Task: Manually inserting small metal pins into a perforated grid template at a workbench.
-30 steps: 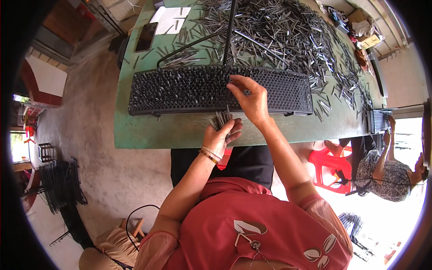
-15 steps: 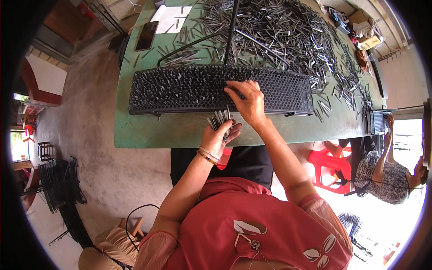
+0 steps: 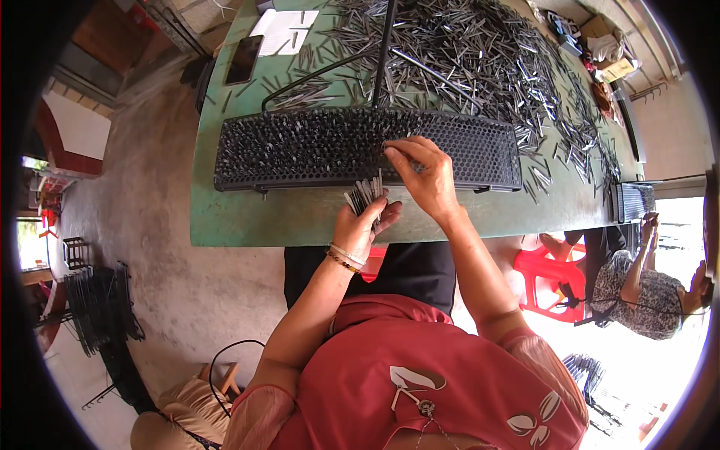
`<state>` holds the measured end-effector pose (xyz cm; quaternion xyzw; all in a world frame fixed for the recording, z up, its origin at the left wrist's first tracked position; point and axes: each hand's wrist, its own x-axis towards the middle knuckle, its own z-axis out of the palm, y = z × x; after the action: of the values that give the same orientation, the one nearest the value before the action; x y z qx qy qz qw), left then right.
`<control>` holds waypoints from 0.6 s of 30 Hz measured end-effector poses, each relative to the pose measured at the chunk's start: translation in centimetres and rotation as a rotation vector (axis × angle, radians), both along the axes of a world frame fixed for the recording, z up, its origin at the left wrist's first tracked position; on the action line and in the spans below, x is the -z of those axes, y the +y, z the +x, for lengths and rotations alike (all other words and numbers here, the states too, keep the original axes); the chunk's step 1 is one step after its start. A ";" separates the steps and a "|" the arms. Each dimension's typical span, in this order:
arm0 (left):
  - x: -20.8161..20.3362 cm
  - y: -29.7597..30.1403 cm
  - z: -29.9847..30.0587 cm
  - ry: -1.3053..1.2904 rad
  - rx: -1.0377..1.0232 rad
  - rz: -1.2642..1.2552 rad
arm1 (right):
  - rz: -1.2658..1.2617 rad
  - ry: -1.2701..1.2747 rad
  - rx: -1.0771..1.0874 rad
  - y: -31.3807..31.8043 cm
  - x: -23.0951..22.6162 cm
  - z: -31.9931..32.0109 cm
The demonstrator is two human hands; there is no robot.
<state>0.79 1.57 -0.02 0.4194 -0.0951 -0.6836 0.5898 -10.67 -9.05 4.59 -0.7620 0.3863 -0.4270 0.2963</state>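
Observation:
A long black rack with a honeycomb of holes (image 3: pixel 480 154) lies along the near edge of the green table. Short dark strips (image 3: pixel 292 146) stand upright in the holes of its left and middle parts; holes at the right are bare. My left hand (image 3: pixel 367 217), just in front of the rack, is closed round a bundle of thin grey strips (image 3: pixel 364 193) with their ends fanned upward. My right hand (image 3: pixel 429 176) is over the rack's middle, thumb and forefinger pinched at the edge of the filled holes. Whatever is between those fingertips is too small to make out.
A large heap of loose dark strips (image 3: pixel 480 52) covers the far side of the green table (image 3: pixel 247 217). A black metal bar frame (image 3: pixel 385 60) rises behind the rack. A dark phone-like slab (image 3: pixel 244 60) and white paper (image 3: pixel 285 34) lie far left. Another person (image 3: pixel 649 292) sits at right.
My right hand has shifted slightly right and nearer me, its fingertips still pinched over the rack. My left hand with the bundle has barely moved.

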 end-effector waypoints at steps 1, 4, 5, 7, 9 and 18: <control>0.0 0.0 0.0 0.000 0.000 0.000 | 0.000 0.000 0.000 0.1 -0.4 -0.3; -0.5 0.3 0.1 -0.007 -0.008 -0.015 | 0.245 0.144 -0.246 0.9 -0.9 -0.8; -0.5 0.2 0.0 -0.008 0.002 -0.029 | 0.244 0.146 -0.242 1.0 -0.7 -1.1; -0.6 0.1 -0.2 -0.007 0.013 -0.043 | 0.577 0.000 -0.218 0.9 -0.3 -1.6; -0.3 0.1 -0.3 -0.008 0.013 -0.058 | 0.583 -0.004 -0.230 0.8 -0.1 -1.8; 0.8 0.3 -0.2 0.065 -0.036 0.034 | 0.204 -0.109 -0.003 0.3 -0.6 0.9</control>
<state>0.59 1.89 -0.86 0.4083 -0.0566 -0.6876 0.5977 -9.73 -8.78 5.14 -0.7040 0.4101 -0.4259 0.3934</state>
